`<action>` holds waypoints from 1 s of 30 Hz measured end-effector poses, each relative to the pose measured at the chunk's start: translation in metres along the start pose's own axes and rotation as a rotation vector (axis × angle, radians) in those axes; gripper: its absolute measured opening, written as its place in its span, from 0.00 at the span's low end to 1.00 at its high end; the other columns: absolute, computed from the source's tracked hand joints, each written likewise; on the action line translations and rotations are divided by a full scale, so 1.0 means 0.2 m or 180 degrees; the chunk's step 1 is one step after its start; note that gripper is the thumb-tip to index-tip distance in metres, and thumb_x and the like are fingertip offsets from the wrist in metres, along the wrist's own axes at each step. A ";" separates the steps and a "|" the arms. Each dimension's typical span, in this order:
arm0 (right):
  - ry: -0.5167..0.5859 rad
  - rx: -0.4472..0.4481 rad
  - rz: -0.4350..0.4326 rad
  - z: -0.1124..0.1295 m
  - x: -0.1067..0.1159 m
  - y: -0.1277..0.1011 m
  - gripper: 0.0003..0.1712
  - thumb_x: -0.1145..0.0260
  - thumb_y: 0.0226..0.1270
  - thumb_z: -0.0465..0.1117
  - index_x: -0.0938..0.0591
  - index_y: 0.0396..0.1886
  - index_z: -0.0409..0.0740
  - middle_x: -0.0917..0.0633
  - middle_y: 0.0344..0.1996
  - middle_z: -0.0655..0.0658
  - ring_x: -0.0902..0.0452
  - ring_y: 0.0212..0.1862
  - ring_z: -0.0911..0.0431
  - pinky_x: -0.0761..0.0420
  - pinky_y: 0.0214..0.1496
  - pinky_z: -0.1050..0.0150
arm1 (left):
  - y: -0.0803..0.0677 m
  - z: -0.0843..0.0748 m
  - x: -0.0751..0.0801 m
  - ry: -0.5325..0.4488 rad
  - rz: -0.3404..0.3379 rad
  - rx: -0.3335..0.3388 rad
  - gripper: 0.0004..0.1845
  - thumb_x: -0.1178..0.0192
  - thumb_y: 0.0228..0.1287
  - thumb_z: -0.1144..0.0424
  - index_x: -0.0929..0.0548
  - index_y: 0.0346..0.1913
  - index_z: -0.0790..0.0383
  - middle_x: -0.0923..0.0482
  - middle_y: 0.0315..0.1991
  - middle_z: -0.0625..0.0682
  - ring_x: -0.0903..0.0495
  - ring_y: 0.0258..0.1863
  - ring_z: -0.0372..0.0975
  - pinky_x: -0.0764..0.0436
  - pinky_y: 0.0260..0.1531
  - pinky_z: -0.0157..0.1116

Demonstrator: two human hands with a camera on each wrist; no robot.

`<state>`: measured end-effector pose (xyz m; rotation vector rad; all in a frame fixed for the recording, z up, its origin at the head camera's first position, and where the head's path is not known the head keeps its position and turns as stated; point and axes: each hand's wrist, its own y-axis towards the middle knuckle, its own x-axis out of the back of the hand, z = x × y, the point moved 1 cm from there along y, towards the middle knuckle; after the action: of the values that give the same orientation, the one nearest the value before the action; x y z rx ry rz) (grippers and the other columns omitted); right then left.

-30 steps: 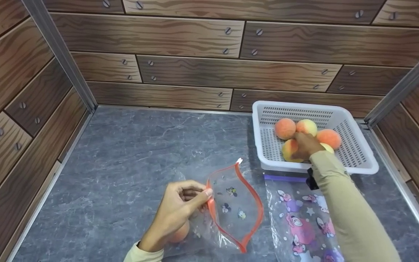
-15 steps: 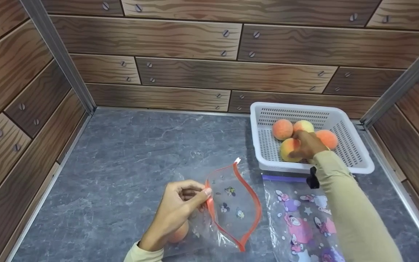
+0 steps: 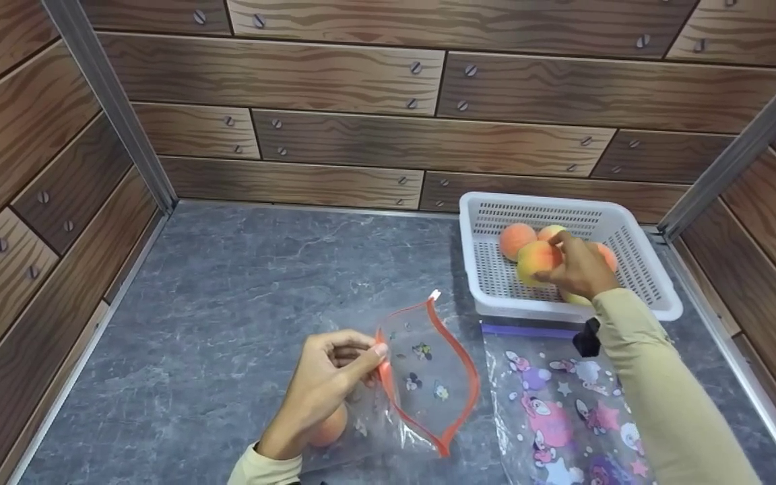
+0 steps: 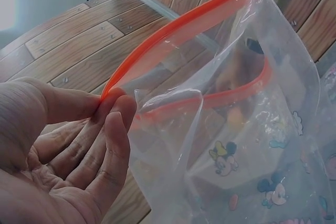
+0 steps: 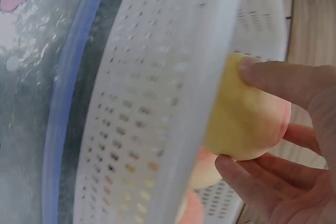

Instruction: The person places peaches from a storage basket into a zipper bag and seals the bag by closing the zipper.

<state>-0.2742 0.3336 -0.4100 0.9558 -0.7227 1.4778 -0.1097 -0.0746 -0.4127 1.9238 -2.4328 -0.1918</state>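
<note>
Head view: my right hand point(image 3: 580, 269) grips a peach point(image 3: 537, 261) lifted above the white basket point(image 3: 637, 296), up from half a second ago; the orange-zip bag point(image 3: 428, 377) gapes to its lower left, mouth running front-to-back. Left wrist: my left hand point(image 4: 68, 150) pinches the bag's zip rim point(image 4: 173, 32). Right wrist: fingers point(image 5: 283, 80) wrap the peach point(image 5: 244, 124).

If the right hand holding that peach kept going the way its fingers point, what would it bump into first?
The right hand grips a peach and points toward the far left of the white basket. Straight on, it would probably meet the orange peach lying just beyond, then the basket's wall; depth is hard to judge.
</note>
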 end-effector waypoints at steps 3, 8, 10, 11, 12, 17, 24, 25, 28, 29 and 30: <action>0.0109 0.0040 -0.0243 0.05 0.02 -0.04 0.38 0.20 0.53 0.41 0.27 0.58 0.25 0.19 0.49 0.23 0.21 0.50 0.33 0.22 0.52 0.40 | 0.00 0.00 0.00 -0.0003 -0.0017 0.0025 0.12 0.31 0.66 0.62 0.13 0.38 0.71 0.14 0.30 0.59 0.16 0.23 0.40 0.18 0.21 0.31; 0.0396 0.0109 -0.0766 0.12 0.04 -0.10 0.37 0.18 0.51 0.39 0.25 0.56 0.27 0.17 0.49 0.25 0.18 0.48 0.35 0.19 0.51 0.46 | 0.00 0.00 0.00 0.0056 -0.0054 0.0054 0.11 0.31 0.66 0.62 0.13 0.37 0.71 0.14 0.28 0.57 0.17 0.23 0.40 0.21 0.19 0.29; 0.0594 0.0102 -0.0910 0.15 0.05 -0.14 0.37 0.18 0.51 0.39 0.24 0.56 0.26 0.17 0.49 0.25 0.18 0.49 0.36 0.16 0.50 0.56 | 0.00 0.00 0.00 0.0086 -0.0067 0.0063 0.11 0.31 0.65 0.61 0.13 0.37 0.70 0.14 0.27 0.56 0.17 0.22 0.40 0.23 0.16 0.28; 0.0704 0.0085 -0.0951 0.16 0.05 -0.15 0.37 0.17 0.51 0.40 0.24 0.56 0.26 0.17 0.50 0.25 0.18 0.50 0.36 0.16 0.49 0.61 | 0.00 0.00 0.00 0.0080 -0.0062 0.0057 0.11 0.31 0.66 0.61 0.13 0.37 0.70 0.14 0.28 0.57 0.17 0.22 0.40 0.23 0.17 0.29; 0.0811 0.0056 -0.0977 0.18 0.06 -0.17 0.38 0.17 0.52 0.40 0.24 0.57 0.26 0.17 0.50 0.26 0.18 0.51 0.37 0.17 0.48 0.67 | 0.00 0.01 0.00 0.0080 -0.0056 0.0052 0.11 0.31 0.66 0.61 0.13 0.37 0.70 0.14 0.28 0.57 0.17 0.23 0.40 0.22 0.17 0.29; 0.1299 -0.0074 -0.1043 0.22 0.06 -0.25 0.37 0.18 0.54 0.41 0.24 0.58 0.28 0.18 0.52 0.31 0.20 0.51 0.49 0.19 0.48 0.77 | 0.00 0.01 0.00 0.0026 -0.0032 0.0034 0.11 0.31 0.66 0.63 0.14 0.38 0.72 0.14 0.30 0.58 0.16 0.24 0.41 0.14 0.25 0.35; 0.2161 -0.0123 -0.1082 0.29 0.02 -0.35 0.32 0.20 0.55 0.33 0.24 0.56 0.27 0.21 0.49 0.41 0.19 0.48 0.59 0.16 0.49 0.72 | 0.00 0.01 0.00 -0.0034 -0.0055 0.0033 0.11 0.31 0.66 0.64 0.14 0.38 0.73 0.14 0.30 0.58 0.15 0.24 0.41 0.13 0.28 0.37; 0.2340 -0.0132 -0.1073 0.30 0.01 -0.36 0.30 0.20 0.55 0.32 0.24 0.55 0.28 0.20 0.48 0.42 0.19 0.47 0.58 0.16 0.48 0.71 | 0.00 0.01 0.00 -0.0041 -0.0050 0.0035 0.11 0.32 0.66 0.64 0.14 0.38 0.73 0.14 0.30 0.58 0.15 0.24 0.41 0.13 0.28 0.37; 0.2916 -0.0157 -0.0994 0.33 0.00 -0.41 0.27 0.22 0.55 0.28 0.23 0.52 0.30 0.19 0.47 0.44 0.17 0.47 0.55 0.14 0.48 0.66 | 0.00 0.02 0.00 -0.0060 -0.0036 0.0012 0.10 0.32 0.66 0.65 0.14 0.38 0.73 0.14 0.30 0.59 0.15 0.24 0.41 0.12 0.28 0.39; 0.3091 -0.0192 -0.0965 0.35 -0.01 -0.43 0.26 0.22 0.55 0.27 0.23 0.52 0.31 0.18 0.46 0.43 0.16 0.47 0.55 0.14 0.48 0.64 | -0.01 0.02 0.00 -0.0065 -0.0035 0.0003 0.10 0.32 0.66 0.66 0.14 0.38 0.74 0.14 0.30 0.59 0.15 0.24 0.41 0.12 0.28 0.40; 0.3234 -0.0230 -0.0923 0.36 -0.01 -0.45 0.25 0.23 0.56 0.27 0.23 0.52 0.33 0.17 0.46 0.43 0.15 0.47 0.54 0.13 0.47 0.62 | -0.01 0.02 0.00 -0.0071 -0.0035 -0.0006 0.09 0.33 0.66 0.66 0.14 0.37 0.74 0.14 0.30 0.59 0.15 0.24 0.41 0.12 0.28 0.40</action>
<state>-0.1742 0.2819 -0.3859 0.1513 0.1075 1.4256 -0.1084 -0.0749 -0.4164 1.9452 -2.4353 -0.2172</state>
